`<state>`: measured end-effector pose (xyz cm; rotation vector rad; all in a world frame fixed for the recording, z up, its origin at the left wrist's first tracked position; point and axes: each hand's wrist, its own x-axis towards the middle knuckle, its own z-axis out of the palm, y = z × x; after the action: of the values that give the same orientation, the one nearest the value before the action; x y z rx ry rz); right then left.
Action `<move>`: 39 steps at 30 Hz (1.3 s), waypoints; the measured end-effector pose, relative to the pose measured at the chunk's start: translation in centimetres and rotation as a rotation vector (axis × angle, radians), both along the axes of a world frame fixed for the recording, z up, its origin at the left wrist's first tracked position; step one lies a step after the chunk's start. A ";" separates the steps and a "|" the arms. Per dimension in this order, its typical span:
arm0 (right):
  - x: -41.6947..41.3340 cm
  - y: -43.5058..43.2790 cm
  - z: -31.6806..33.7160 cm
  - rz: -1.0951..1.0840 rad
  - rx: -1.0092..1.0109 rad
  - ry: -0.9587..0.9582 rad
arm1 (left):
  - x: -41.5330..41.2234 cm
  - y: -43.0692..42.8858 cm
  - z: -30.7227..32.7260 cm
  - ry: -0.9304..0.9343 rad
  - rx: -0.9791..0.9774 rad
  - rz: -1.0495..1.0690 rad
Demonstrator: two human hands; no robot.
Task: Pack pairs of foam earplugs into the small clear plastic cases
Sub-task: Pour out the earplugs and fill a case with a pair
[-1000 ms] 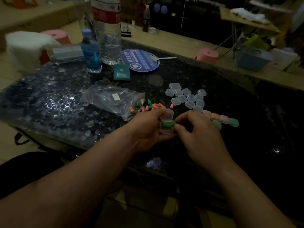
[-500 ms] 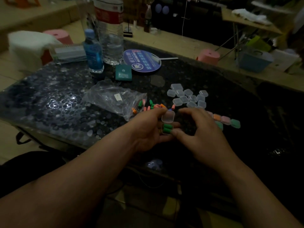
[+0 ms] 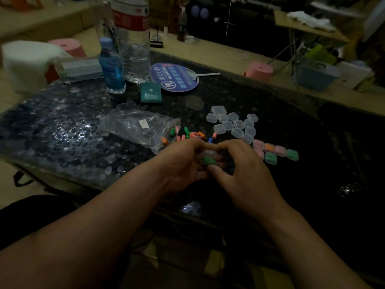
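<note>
Nearest the viewer, two bare forearms are stretched over the near edge of the dark table (image 3: 62,132), and the hands are brought together above it. A small clear case (image 3: 208,157) is held between them. The grip of the left hand (image 3: 183,163) is closed on the left side of the case, with the fingers curled beneath it. The grip of the right hand (image 3: 243,172) is closed on it as well: the thumb is set against the near edge and the curled fingers are laid over the far side. Green earplugs (image 3: 209,161) are seen inside the case. The lid is lowered over them, but whether it is snapped fully down cannot be told.

Just beyond the hands, loose earplugs (image 3: 192,134) in orange, pink, green and blue are scattered at the mouth of a crumpled plastic bag (image 3: 137,126), which lies to the left. To the right of the hands, filled cases (image 3: 275,151) holding pink, orange and green are laid side by side. Behind these, empty cases (image 3: 233,124) are gathered in a loose cluster.

Farther back, a teal packet (image 3: 151,93) is laid flat beside a round fan (image 3: 174,77). To their left, a small blue bottle (image 3: 111,65) and a large water bottle (image 3: 133,38) are stood upright. Past the far right edge of the table, a pink stool (image 3: 259,70) is seen.
</note>
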<state>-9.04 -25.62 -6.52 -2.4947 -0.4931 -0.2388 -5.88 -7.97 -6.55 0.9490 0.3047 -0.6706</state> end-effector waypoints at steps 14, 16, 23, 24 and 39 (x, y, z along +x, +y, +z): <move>-0.1 0.4 -0.4 -0.020 -0.038 -0.108 | -0.9 -0.1 0.8 -0.070 0.144 -0.082; -0.2 0.5 -0.6 -0.024 -0.031 -0.090 | -1.1 -0.2 0.8 -0.093 0.183 -0.073; -0.5 0.8 -0.6 -0.171 0.042 -0.034 | -0.8 -1.3 -0.1 -0.152 0.225 -0.033; -0.5 0.7 -0.6 -0.191 0.053 -0.032 | -0.8 -1.7 0.0 -0.153 0.210 -0.032; 3.1 -15.0 -4.4 -0.811 -0.034 0.166 | -0.9 -3.9 1.7 -0.111 0.332 0.020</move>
<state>-5.98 -40.59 -10.91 -2.5886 0.6085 -0.3230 -6.77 -11.84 -4.89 1.2939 0.3329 -0.5559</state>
